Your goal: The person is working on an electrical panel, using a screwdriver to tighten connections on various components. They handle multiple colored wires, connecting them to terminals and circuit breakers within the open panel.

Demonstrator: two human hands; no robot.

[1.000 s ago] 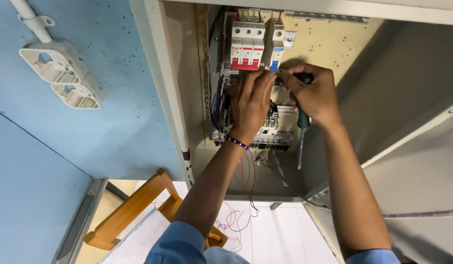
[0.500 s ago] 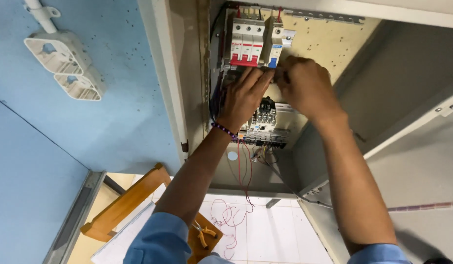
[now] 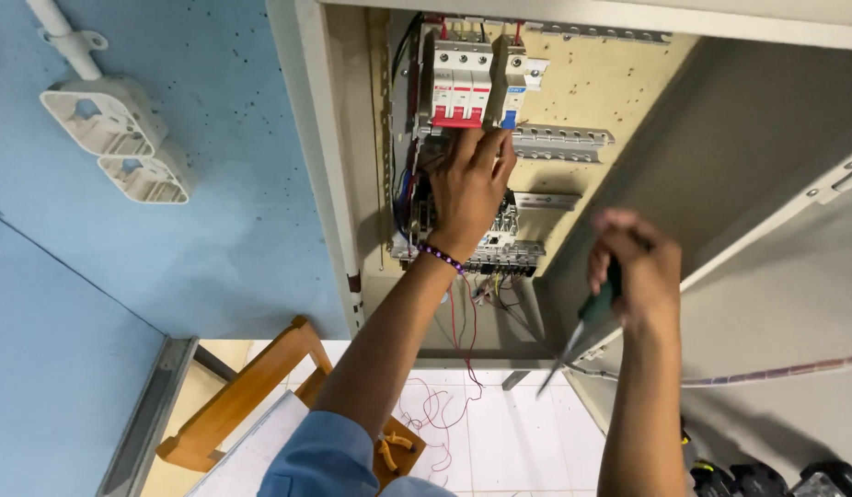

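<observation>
Our left hand (image 3: 467, 189) spreads on the glossy plastic breakers (image 3: 458, 87) at 12 o'clock; our right hand (image 3: 633, 267) (withdrawn to 4 o'clock since before) grips a green-handled screwdriver (image 3: 582, 327).

A blue wall (image 3: 214, 230) fills the left side, speckled with small dark marks. High on it hang 2 white plastic mounting boxes (image 3: 113, 138), joined to a white conduit pipe (image 3: 63, 37) running up out of view. Below lies a floor of pale square tiles (image 3: 500, 442). A wooden stool (image 3: 251, 396) stands on it, near a grey metal strip (image 3: 145, 414) along the wall's base.
</observation>
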